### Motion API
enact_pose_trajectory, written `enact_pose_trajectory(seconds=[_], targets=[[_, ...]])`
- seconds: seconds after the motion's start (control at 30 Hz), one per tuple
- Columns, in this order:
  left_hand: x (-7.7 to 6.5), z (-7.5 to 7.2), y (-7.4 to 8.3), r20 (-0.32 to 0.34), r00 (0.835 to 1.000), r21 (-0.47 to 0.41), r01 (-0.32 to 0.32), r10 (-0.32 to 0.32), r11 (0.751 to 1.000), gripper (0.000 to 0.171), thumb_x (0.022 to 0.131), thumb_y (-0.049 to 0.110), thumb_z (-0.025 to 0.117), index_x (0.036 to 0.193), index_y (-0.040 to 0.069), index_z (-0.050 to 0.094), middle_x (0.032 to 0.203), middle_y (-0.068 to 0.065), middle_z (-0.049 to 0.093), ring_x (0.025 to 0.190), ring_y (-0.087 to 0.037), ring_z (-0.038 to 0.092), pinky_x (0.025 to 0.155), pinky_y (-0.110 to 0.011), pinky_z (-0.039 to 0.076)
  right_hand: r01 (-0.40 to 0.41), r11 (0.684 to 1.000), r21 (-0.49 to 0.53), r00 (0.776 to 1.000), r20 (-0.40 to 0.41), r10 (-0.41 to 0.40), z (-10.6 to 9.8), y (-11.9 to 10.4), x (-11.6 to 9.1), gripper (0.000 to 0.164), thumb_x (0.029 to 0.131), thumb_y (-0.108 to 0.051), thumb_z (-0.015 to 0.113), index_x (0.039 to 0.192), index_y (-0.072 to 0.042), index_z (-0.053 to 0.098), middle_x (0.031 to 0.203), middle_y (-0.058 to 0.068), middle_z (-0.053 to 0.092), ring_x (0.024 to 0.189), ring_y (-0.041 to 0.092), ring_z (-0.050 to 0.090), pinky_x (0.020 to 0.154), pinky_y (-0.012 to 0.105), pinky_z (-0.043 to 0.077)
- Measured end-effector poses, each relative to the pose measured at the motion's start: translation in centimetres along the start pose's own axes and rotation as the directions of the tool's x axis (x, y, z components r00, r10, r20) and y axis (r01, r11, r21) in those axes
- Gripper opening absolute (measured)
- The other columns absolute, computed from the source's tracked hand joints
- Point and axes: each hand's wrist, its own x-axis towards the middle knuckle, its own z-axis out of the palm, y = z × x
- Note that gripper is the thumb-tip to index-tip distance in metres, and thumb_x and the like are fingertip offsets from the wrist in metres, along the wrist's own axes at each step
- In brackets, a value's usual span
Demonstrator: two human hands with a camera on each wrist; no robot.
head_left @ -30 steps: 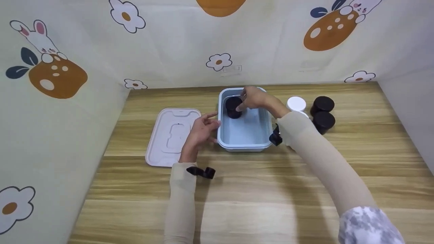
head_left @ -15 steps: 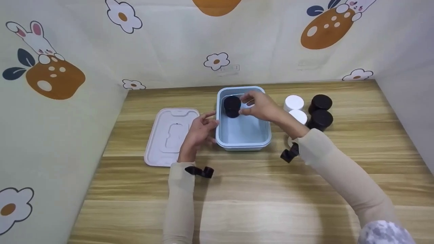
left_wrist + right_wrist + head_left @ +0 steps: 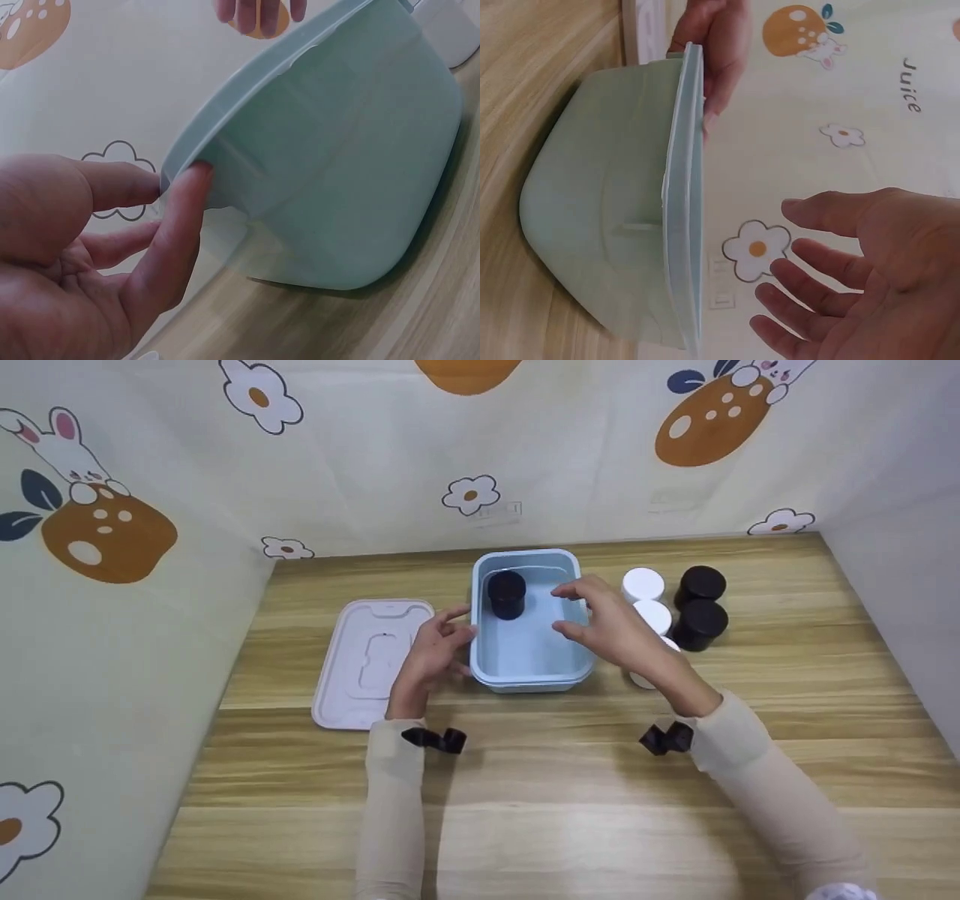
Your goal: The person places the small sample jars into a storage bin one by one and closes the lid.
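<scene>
A light blue plastic tub (image 3: 529, 679) stands on the wooden table with one black jar (image 3: 507, 593) in its far left corner. My left hand (image 3: 437, 646) rests against the tub's left rim, fingers straight, as the left wrist view shows where the fingertips (image 3: 196, 176) touch the tub (image 3: 337, 172). My right hand (image 3: 604, 622) hovers open over the tub's right side and holds nothing; in the right wrist view the right hand (image 3: 855, 277) has spread fingers beside the tub (image 3: 622, 240).
A pale pink lid (image 3: 367, 660) lies flat left of the tub. Right of the tub stand white jars (image 3: 643, 584) and two black jars (image 3: 699, 624). Patterned walls close in the table on the left, back and right.
My right hand let go of the black jar in the tub and drew back toward the right. The left hand stayed on the rim.
</scene>
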Motion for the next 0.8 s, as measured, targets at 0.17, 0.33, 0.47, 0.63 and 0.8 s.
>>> enact_pose_trajectory(seconds=[0.17,0.33,0.47,0.63,0.8], targets=[[-0.1,0.0,-0.2,-0.004,1.000,-0.024,-0.014,0.014,1.000,0.048,0.099,0.010,0.060,0.145,0.008,0.049,0.121,-0.023,0.065,0.075,-0.018,0.067,0.042,-0.027,0.054,0.052,0.999,0.009,0.993,-0.106,-0.051,-0.7,1.7,-1.3,0.047,0.089,-0.010,0.075,0.133,-0.002,0.059,0.131,0.018,0.060,0.122,0.035,0.056,0.102,0.051,0.051],[0.0,0.1,-0.2,-0.013,1.000,-0.020,-0.023,0.023,1.000,0.047,0.098,0.010,0.061,0.144,0.007,0.050,0.118,-0.022,0.066,0.074,-0.016,0.066,0.042,-0.028,0.054,0.068,0.996,0.057,0.978,-0.203,-0.055,-1.9,4.0,-2.6,0.045,0.087,-0.006,0.077,0.129,-0.001,0.062,0.126,0.017,0.064,0.120,0.033,0.059,0.100,0.049,0.054],[0.0,0.3,-0.2,-0.012,0.999,-0.013,-0.036,0.036,0.999,0.046,0.097,0.009,0.062,0.142,0.006,0.052,0.116,-0.022,0.066,0.082,-0.018,0.066,0.043,-0.029,0.055,0.037,0.992,0.122,0.970,-0.242,-0.006,-3.1,5.5,-3.6,0.046,0.087,-0.008,0.077,0.130,-0.002,0.062,0.129,0.014,0.064,0.120,0.023,0.060,0.099,0.029,0.054],[0.0,0.2,-0.1,-0.009,1.000,0.005,-0.019,0.019,1.000,0.047,0.098,0.012,0.062,0.143,0.009,0.052,0.119,-0.021,0.066,0.079,-0.018,0.067,0.044,-0.028,0.055,0.022,0.982,0.188,0.964,-0.265,0.029,-4.9,7.1,-4.4,0.045,0.086,-0.009,0.078,0.129,-0.004,0.064,0.125,0.009,0.064,0.108,0.003,0.059,0.089,0.008,0.050],[0.1,-0.1,0.0,-0.011,1.000,0.015,-0.004,0.005,1.000,0.046,0.098,0.013,0.062,0.143,0.012,0.052,0.122,-0.021,0.066,0.069,-0.017,0.066,0.044,-0.028,0.054,-0.022,0.972,0.235,0.954,-0.285,0.091,-6.5,8.8,-4.9,0.045,0.084,-0.013,0.081,0.127,-0.006,0.066,0.115,-0.013,0.067,0.102,-0.001,0.061,0.088,0.009,0.049]])
